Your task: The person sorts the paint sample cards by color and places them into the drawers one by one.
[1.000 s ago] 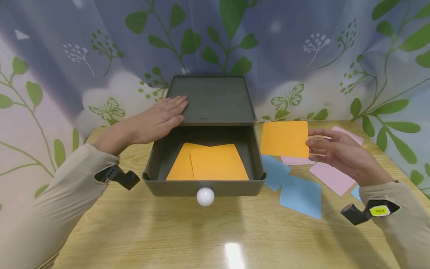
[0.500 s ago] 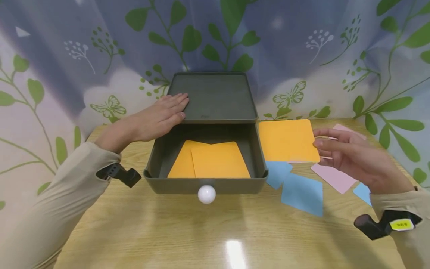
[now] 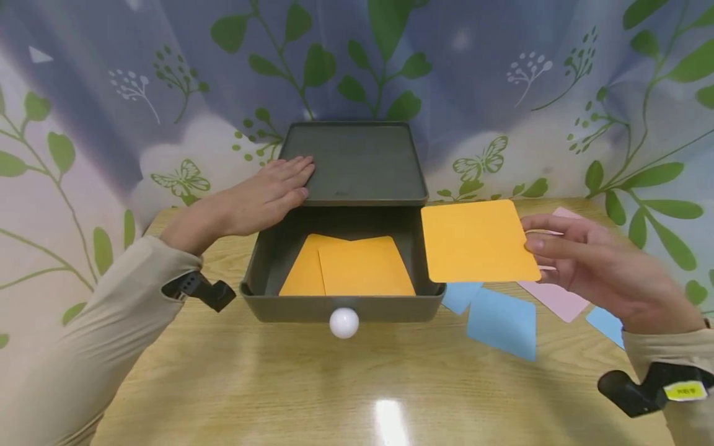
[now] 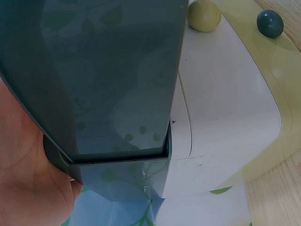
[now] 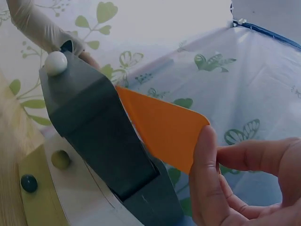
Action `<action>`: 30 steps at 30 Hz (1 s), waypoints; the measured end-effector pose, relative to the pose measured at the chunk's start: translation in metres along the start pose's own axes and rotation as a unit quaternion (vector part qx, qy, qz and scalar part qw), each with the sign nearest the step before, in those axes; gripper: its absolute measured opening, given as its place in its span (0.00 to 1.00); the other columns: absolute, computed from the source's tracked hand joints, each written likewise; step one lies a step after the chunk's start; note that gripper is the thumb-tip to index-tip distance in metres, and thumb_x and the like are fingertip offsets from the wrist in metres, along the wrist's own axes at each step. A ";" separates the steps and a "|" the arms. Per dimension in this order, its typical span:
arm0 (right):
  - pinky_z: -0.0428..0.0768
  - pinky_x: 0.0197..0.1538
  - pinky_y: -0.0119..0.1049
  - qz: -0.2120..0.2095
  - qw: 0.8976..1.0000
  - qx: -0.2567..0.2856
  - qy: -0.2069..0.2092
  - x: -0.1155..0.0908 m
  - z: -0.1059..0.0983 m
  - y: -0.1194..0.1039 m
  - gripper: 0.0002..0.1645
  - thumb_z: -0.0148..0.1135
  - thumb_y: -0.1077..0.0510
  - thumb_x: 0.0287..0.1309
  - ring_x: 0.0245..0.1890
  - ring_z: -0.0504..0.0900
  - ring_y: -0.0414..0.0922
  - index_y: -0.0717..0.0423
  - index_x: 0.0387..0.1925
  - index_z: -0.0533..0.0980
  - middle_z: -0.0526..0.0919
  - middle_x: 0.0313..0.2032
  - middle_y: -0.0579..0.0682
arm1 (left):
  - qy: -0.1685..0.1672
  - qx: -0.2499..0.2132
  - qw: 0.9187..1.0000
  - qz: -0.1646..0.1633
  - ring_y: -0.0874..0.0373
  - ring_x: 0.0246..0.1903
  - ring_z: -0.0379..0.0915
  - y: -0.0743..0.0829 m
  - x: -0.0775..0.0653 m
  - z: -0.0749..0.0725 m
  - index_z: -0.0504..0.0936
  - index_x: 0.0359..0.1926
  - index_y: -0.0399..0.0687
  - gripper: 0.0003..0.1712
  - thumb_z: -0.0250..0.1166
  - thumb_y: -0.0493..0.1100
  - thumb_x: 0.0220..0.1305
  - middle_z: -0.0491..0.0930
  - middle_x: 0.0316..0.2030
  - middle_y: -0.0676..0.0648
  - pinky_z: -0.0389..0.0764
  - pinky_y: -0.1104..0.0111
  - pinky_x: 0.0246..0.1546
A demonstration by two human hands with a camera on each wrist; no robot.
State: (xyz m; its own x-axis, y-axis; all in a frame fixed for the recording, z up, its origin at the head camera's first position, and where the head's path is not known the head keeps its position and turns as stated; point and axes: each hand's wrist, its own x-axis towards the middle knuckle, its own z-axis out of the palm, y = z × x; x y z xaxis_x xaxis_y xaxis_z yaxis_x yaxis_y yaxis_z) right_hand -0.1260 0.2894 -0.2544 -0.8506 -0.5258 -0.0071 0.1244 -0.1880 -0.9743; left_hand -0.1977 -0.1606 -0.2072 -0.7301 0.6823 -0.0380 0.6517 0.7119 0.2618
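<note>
My right hand pinches an orange card at its right edge. The card hangs above the table, its left edge overlapping the right wall of a pulled-out grey drawer in the head view. My left hand lies flat, fingers straight, at the left edge of the grey top of the drawer unit. Inside the drawer, two orange cards overlap. A white round knob sits on the drawer's front. In the right wrist view, thumb and fingers hold the orange card by its edge.
Blue cards and pink cards lie on the wooden table right of the drawer. Below the grey drawer are a white drawer and a yellow drawer. A leaf-patterned curtain hangs behind.
My right hand has moved right and nearer to me with the orange card, which now reaches over the drawer's right wall. The left hand has stayed on the grey top.
</note>
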 end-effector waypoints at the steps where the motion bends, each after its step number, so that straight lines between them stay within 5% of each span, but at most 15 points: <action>1: 0.81 0.42 0.39 0.001 1.000 -0.001 -0.003 0.002 0.004 0.000 0.20 0.42 0.73 0.69 0.33 0.81 0.43 0.58 0.54 0.73 0.80 0.38 0.47 | 0.001 -0.001 1.000 0.000 0.42 0.74 0.31 0.000 0.000 0.000 0.44 0.73 0.29 0.33 0.34 0.47 0.78 0.38 0.74 0.33 0.34 0.52 0.72; 7: 0.82 0.46 0.40 0.001 1.000 -0.015 -0.023 0.021 0.035 -0.001 0.18 0.43 0.71 0.70 0.37 0.83 0.45 0.60 0.52 0.75 0.83 0.40 0.50 | 0.006 -0.005 1.000 -0.001 0.42 0.74 0.31 -0.001 -0.002 0.002 0.44 0.73 0.29 0.33 0.34 0.47 0.78 0.39 0.74 0.32 0.34 0.52 0.72; 11: 0.82 0.46 0.42 -0.006 0.996 -0.087 0.024 0.032 0.061 -0.004 0.17 0.53 0.70 0.67 0.37 0.83 0.47 0.60 0.55 0.73 0.84 0.39 0.53 | 0.005 -0.007 1.000 -0.001 0.42 0.74 0.31 -0.001 -0.001 0.003 0.44 0.73 0.29 0.33 0.34 0.47 0.78 0.39 0.74 0.33 0.34 0.53 0.72; 15: 0.83 0.44 0.44 -0.020 0.981 -0.178 0.077 0.037 0.081 -0.006 0.23 0.62 0.65 0.62 0.35 0.83 0.51 0.58 0.58 0.69 0.82 0.36 0.56 | 0.004 -0.005 1.000 0.004 0.42 0.74 0.32 -0.001 0.001 0.002 0.44 0.73 0.29 0.33 0.34 0.47 0.78 0.39 0.74 0.33 0.34 0.53 0.72; 23: 0.84 0.34 0.43 -0.062 0.976 -0.188 0.090 0.028 0.085 -0.005 0.18 0.61 0.67 0.62 0.31 0.79 0.50 0.60 0.53 0.72 0.81 0.35 0.56 | 0.005 0.001 1.000 0.008 0.42 0.74 0.31 0.000 0.002 0.000 0.44 0.73 0.29 0.33 0.34 0.47 0.78 0.39 0.74 0.33 0.34 0.53 0.72; 26: 0.83 0.33 0.41 -0.049 0.966 -0.242 0.081 0.030 0.089 -0.005 0.15 0.59 0.63 0.65 0.29 0.78 0.49 0.60 0.53 0.74 0.79 0.34 0.55 | 0.007 0.001 1.000 0.006 0.42 0.74 0.31 -0.001 0.000 -0.001 0.45 0.73 0.29 0.33 0.35 0.47 0.78 0.39 0.74 0.33 0.34 0.53 0.72; 30: 0.76 0.26 0.36 -0.034 0.934 -0.350 0.057 0.037 0.097 -0.005 0.19 0.55 0.55 0.70 0.22 0.71 0.46 0.59 0.57 0.75 0.72 0.22 0.51 | 0.006 -0.005 1.000 0.004 0.42 0.74 0.31 -0.001 -0.001 0.000 0.45 0.73 0.29 0.33 0.34 0.47 0.78 0.39 0.74 0.33 0.34 0.53 0.72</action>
State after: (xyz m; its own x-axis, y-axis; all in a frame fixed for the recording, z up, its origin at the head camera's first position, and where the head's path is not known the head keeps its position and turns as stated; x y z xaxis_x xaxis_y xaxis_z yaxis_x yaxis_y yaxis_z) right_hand -0.1087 0.1897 -0.2282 -0.8981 -0.4333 0.0751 -0.2631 0.3924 -0.8814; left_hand -0.1979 -0.1617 -0.2079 -0.7268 0.6864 -0.0242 0.6560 0.7041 0.2718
